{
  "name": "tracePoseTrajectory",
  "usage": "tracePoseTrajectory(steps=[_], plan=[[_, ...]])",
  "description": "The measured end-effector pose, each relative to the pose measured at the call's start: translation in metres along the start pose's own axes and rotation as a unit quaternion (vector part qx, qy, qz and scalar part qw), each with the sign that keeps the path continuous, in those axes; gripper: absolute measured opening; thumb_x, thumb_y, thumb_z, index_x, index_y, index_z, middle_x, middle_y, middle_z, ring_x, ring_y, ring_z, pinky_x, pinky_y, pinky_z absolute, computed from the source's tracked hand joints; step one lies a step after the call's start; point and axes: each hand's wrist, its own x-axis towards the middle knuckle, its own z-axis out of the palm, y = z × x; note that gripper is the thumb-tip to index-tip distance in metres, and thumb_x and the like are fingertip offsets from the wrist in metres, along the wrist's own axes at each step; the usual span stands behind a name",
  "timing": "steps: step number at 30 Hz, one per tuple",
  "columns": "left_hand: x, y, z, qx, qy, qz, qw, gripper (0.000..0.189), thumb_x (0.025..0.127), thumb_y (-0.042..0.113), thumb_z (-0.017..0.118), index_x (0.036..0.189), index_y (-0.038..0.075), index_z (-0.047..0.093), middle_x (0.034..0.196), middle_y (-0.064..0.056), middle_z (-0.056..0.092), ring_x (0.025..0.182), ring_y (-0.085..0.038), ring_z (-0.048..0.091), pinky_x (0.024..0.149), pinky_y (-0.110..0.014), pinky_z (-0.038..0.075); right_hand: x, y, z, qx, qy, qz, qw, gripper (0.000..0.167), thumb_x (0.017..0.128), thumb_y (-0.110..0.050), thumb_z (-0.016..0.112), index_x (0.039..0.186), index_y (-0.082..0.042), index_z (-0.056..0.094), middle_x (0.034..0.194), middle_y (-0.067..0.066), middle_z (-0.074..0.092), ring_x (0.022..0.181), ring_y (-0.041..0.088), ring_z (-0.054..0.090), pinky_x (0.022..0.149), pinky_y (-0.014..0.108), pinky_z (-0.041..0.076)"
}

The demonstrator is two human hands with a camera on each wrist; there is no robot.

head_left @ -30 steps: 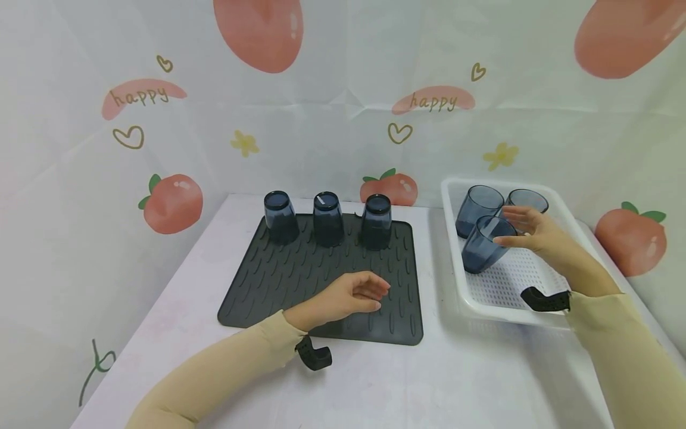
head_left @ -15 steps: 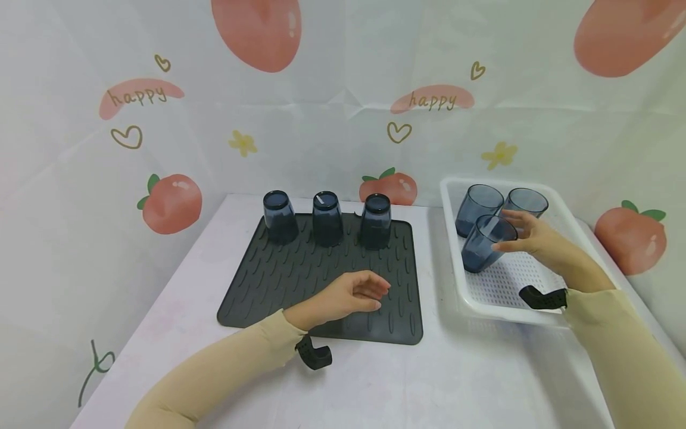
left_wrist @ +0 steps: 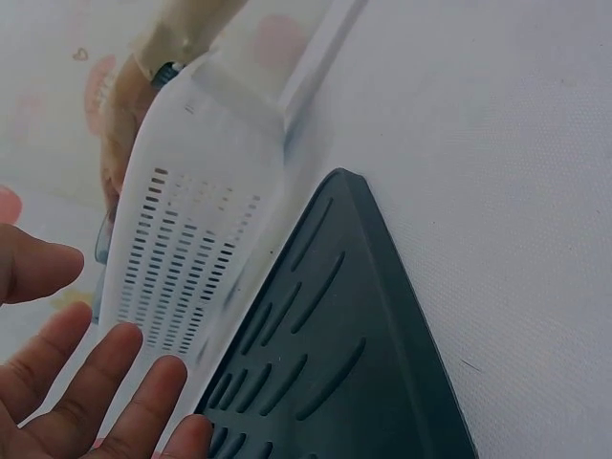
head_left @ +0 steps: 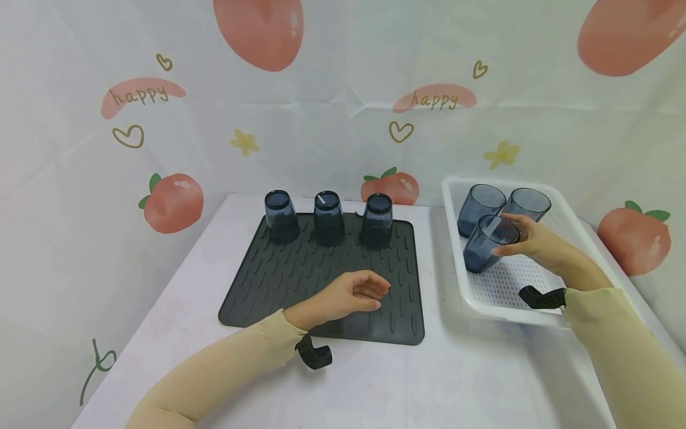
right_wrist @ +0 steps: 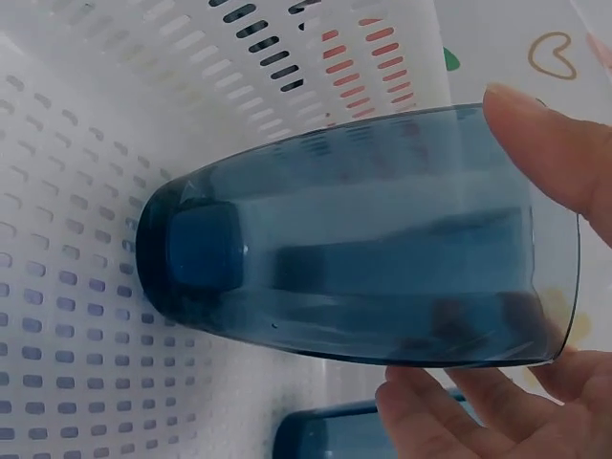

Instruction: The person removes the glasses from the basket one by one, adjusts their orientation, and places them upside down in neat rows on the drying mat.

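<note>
My right hand (head_left: 541, 244) holds a blue drinking glass (head_left: 485, 247) near its rim, inside a white basket (head_left: 465, 292). In the right wrist view the thumb (right_wrist: 540, 143) lies on one side of that glass and the fingertips (right_wrist: 421, 406) on the other. The glass stands upright or slightly tilted; I cannot tell which. Behind it in the basket are two more blue glasses, a left one (head_left: 479, 208) and a right one (head_left: 530, 202), mouths up. Over a dark ridged drying mat (head_left: 268, 292) my left hand (head_left: 345, 301) hovers, fingers relaxed, holding nothing.
Three upside-down blue glasses stand along the mat's back edge: a left one (head_left: 281, 220), a middle one (head_left: 328, 220) and a right one (head_left: 377, 223). A printed cloth (head_left: 321, 143) hangs behind the white table (head_left: 418, 387).
My right hand has dropped slightly, its fingers drawing in on the front glass's rim. My left hand and the glasses on the mat stay where they were.
</note>
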Motion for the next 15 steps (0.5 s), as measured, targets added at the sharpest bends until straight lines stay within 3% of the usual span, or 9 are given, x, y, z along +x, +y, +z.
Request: tracePoseTrajectory(steps=[2, 4, 6, 8, 13, 15], plan=[[0.0, -0.0001, 0.0, 0.0, 0.002, -0.002, 1.0, 0.039, 0.093, 0.003, 0.062, 0.13, -0.005, 0.052, 0.129, -0.025, 0.056, 0.12, -0.04, 0.054, 0.095, -0.023, 0.049, 0.0005, 0.0008, 0.0005, -0.003, 0.001, -0.003, 1.0, 0.104, 0.082, -0.008, 0.074, 0.153, 0.002, -0.002, 0.154, 0.035, 0.004, 0.138, 0.046, 0.019, 0.105, 0.065, 0.029], [0.0, -0.0003, 0.0001, 0.0, 0.003, -0.003, 1.0, 0.039, 0.093, 0.003, 0.062, 0.13, -0.004, 0.053, 0.129, -0.025, 0.056, 0.12, -0.039, 0.054, 0.095, -0.023, 0.049, 0.0013, 0.0025, 0.0004, -0.009, 0.001, -0.009, 0.9999, 0.102, 0.083, -0.007, 0.074, 0.152, 0.004, 0.0, 0.152, 0.033, 0.013, 0.131, 0.027, 0.036, 0.103, 0.048, 0.04], [-0.0002, 0.0, -0.0001, 0.001, 0.003, -0.003, 1.0, 0.039, 0.093, 0.003, 0.062, 0.13, -0.004, 0.052, 0.129, -0.025, 0.056, 0.12, -0.039, 0.054, 0.095, -0.022, 0.049, 0.0019, 0.0032, 0.0007, -0.016, 0.003, -0.012, 0.9998, 0.101, 0.083, -0.008, 0.074, 0.152, 0.004, 0.001, 0.15, 0.03, 0.02, 0.117, 0.006, 0.042, 0.094, 0.027, 0.045], [-0.0006, 0.0008, -0.0003, 0.003, 0.003, -0.003, 1.0, 0.039, 0.093, 0.003, 0.062, 0.13, -0.004, 0.052, 0.129, -0.025, 0.055, 0.12, -0.039, 0.054, 0.095, -0.023, 0.049, 0.002, 0.0038, 0.0005, -0.019, 0.004, -0.014, 0.9997, 0.1, 0.083, -0.008, 0.074, 0.152, 0.005, 0.003, 0.149, 0.028, 0.022, 0.107, -0.006, 0.039, 0.084, 0.014, 0.043], [-0.002, 0.0025, -0.0008, 0.005, 0.003, 0.001, 1.0, 0.04, 0.093, 0.003, 0.061, 0.13, -0.005, 0.052, 0.129, -0.025, 0.055, 0.12, -0.04, 0.054, 0.095, -0.024, 0.049, 0.0015, 0.0032, 0.0013, -0.018, 0.01, -0.023, 0.9995, 0.096, 0.082, -0.007, 0.075, 0.151, 0.006, 0.009, 0.148, 0.025, 0.024, 0.104, -0.011, 0.037, 0.079, 0.008, 0.04], [-0.0021, 0.0023, -0.001, 0.003, 0.004, -0.002, 1.0, 0.04, 0.092, 0.003, 0.062, 0.13, -0.005, 0.052, 0.129, -0.025, 0.055, 0.12, -0.039, 0.054, 0.095, -0.022, 0.049, 0.0008, 0.0033, 0.0018, -0.007, 0.015, -0.034, 0.9993, 0.091, 0.081, -0.005, 0.075, 0.148, 0.007, 0.014, 0.143, 0.014, 0.034, 0.103, -0.014, 0.041, 0.079, 0.009, 0.043]])
